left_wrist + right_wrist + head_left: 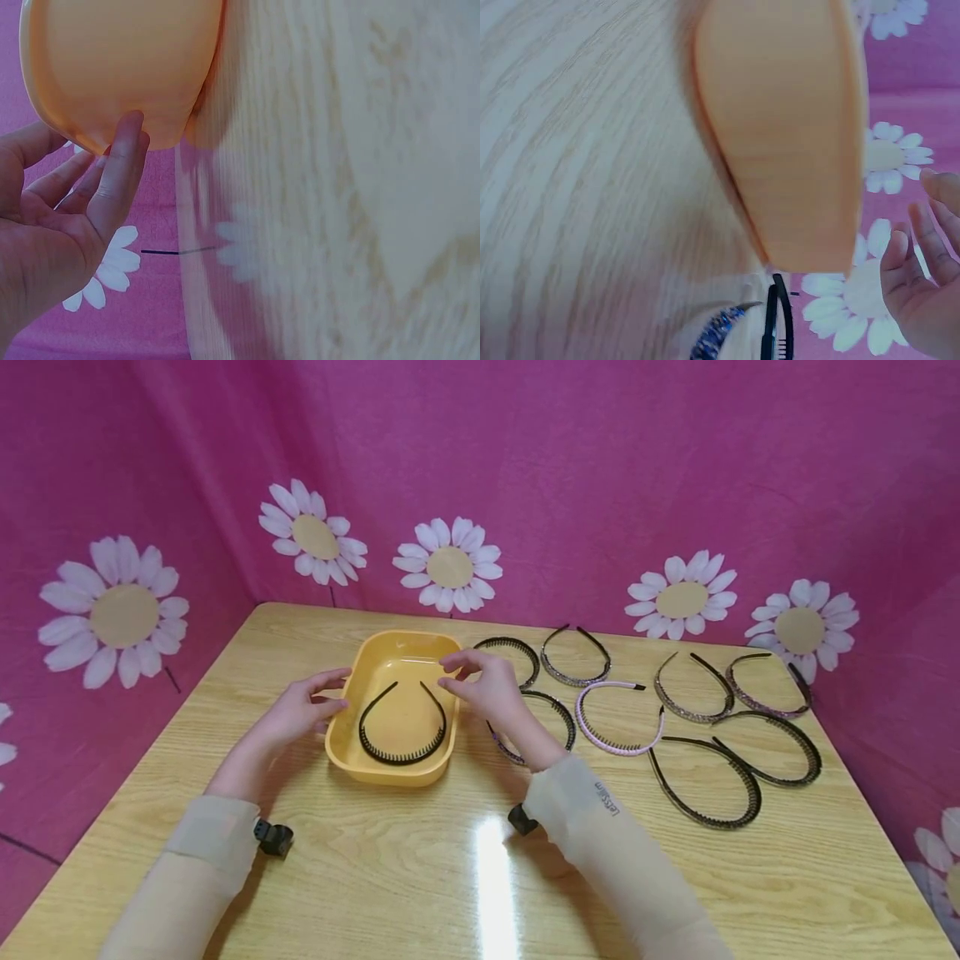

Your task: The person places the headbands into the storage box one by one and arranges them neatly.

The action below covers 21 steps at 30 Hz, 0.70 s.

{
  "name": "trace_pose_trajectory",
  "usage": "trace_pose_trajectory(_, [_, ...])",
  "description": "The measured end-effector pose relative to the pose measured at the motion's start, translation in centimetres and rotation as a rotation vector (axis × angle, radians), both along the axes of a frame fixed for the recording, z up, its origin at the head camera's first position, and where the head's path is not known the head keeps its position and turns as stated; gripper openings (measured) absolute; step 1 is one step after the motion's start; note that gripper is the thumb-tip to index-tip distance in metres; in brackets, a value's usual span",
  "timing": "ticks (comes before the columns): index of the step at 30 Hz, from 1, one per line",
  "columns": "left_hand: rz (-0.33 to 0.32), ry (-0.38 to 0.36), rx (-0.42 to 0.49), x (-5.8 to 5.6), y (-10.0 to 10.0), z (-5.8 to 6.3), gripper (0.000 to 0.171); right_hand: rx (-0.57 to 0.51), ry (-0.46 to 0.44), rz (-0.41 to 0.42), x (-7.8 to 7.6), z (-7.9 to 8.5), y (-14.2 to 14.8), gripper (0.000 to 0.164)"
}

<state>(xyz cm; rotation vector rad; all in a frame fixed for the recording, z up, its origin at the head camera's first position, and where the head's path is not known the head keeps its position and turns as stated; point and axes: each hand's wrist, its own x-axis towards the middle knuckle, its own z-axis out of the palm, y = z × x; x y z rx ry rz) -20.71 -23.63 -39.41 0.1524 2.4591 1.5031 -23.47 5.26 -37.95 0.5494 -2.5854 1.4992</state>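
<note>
Yellow-orange plastic forms the tray [397,777], which stands between the two grips, left of the table's [375,860] middle and nearer its far edge. The left grip [300,710] is at the tray's left rim, fingers loosely extended and clasping nothing; whether its fingertips touch the outer wall or sit just beside it, I cannot tell. The right grip [491,683] is released too, poised at the right rim with fingers lightly bent. Inside the tray, between both grips and apart from them, a black headband [401,760] lies toward the near end, its toothed curve facing the table's near edge and its two tips pointing to the far edge. The tray is glossy, with rounded corners. Two dark headbands [537,664] lie just right of it, both partly hidden behind the right grip and forearm. Toward the table's right edge are a lilac headband [618,749], glittering headbands [573,680] and two plain black ones [720,823]. Daisy-printed pink cloth [525,460] hangs behind the far edge.
</note>
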Motion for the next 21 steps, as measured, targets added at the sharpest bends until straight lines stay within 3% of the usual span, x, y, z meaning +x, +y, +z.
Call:
trace_pose_trajectory(8, [0.007,-0.014,0.022,0.0,0.2,0.0,0.058,-0.104,-0.033,0.007,1.0,1.3,2.5,0.028])
trace_pose_trajectory(15, [0.012,-0.022,0.037,0.1,0.2,0.1,0.059,-0.188,-0.15,0.008,1.9,2.2,4.7,0.031])
trace_pose_trajectory(21, [0.007,-0.011,0.04,0.0,0.1,-0.1,0.059,-0.177,-0.225,-0.011,2.6,2.4,7.1,0.032])
